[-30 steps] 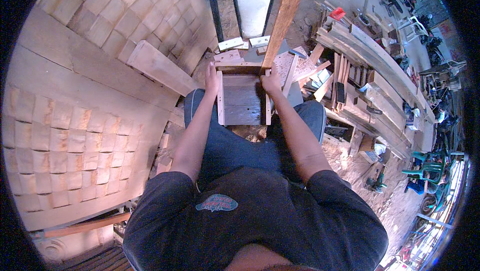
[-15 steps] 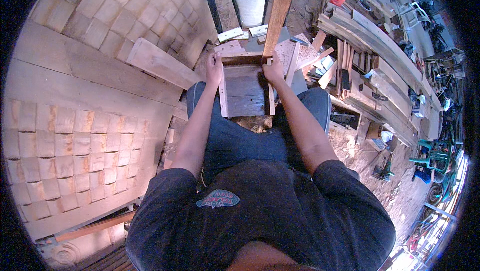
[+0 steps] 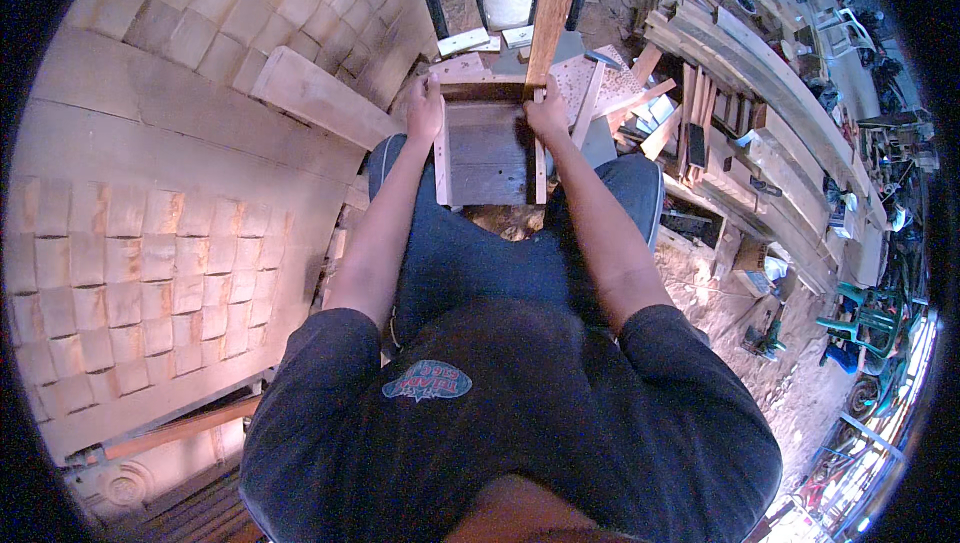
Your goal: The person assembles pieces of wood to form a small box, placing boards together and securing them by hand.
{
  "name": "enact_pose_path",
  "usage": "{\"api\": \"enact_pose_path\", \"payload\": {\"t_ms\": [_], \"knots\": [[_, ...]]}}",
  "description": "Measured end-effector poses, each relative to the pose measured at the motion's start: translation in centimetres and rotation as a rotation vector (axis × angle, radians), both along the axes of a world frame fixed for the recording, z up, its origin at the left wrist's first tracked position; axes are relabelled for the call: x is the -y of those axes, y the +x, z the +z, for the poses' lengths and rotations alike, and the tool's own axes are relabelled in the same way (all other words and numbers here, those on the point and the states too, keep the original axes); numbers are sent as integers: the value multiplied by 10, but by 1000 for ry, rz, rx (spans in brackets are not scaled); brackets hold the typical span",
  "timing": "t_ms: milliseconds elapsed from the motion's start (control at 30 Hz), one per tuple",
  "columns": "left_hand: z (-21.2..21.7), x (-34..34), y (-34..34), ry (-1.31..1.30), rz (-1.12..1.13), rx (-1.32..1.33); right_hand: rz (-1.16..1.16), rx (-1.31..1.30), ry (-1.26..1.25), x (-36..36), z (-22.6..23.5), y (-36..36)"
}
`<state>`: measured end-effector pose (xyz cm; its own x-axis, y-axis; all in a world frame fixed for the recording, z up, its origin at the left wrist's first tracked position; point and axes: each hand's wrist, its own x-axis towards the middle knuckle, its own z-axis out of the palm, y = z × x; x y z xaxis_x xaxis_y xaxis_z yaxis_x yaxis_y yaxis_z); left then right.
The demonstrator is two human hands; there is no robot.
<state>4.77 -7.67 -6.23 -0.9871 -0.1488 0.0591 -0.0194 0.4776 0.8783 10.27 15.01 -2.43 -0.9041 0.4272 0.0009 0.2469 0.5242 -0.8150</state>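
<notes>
A shallow wooden drawer-like box (image 3: 488, 165), with pale side strips and a dark grey-brown base, lies between my thighs, its far end beyond my knees. My left hand (image 3: 425, 111) is closed round the far left corner of the frame. At the far right corner my right hand (image 3: 545, 113) grips the frame, close to the foot of a long upright brown board (image 3: 556, 18). Whether that hand also touches the board cannot be made out. Just right of the box, a hammer (image 3: 601, 60) rests among wood pieces on a speckled, hole-marked board (image 3: 615, 78).
On the left stand large panels of woven wooden squares (image 3: 150, 283), with a loose plank (image 3: 325, 98) leaning there. Stacked timber (image 3: 765, 133) lies to the right. Farther off are a green plastic chair (image 3: 870, 321) and a white chair (image 3: 848, 35). Small pale blocks (image 3: 464, 42) lie ahead.
The box and both hands appear slightly higher in the picture, as does most of the surroundings, so the view has shifted. Both hands keep the same hold on the box.
</notes>
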Motion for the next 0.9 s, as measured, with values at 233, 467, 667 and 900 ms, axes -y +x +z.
{"api": "enact_pose_path", "payload": {"t_ms": [233, 467, 667, 900], "knots": [[64, -16, 68, -26, 282, -500, 25, 34, -3, -6, 4, 5], [221, -14, 242, 914, -1277, 148, 71, 24, 40, -6, -8, -2], [299, -19, 286, 1155, -1982, -225, 60, 147, 121, -6, -14, -14], [317, -3, 283, 955, -1889, -312, 110, 9, 91, -8, -27, -17]]}}
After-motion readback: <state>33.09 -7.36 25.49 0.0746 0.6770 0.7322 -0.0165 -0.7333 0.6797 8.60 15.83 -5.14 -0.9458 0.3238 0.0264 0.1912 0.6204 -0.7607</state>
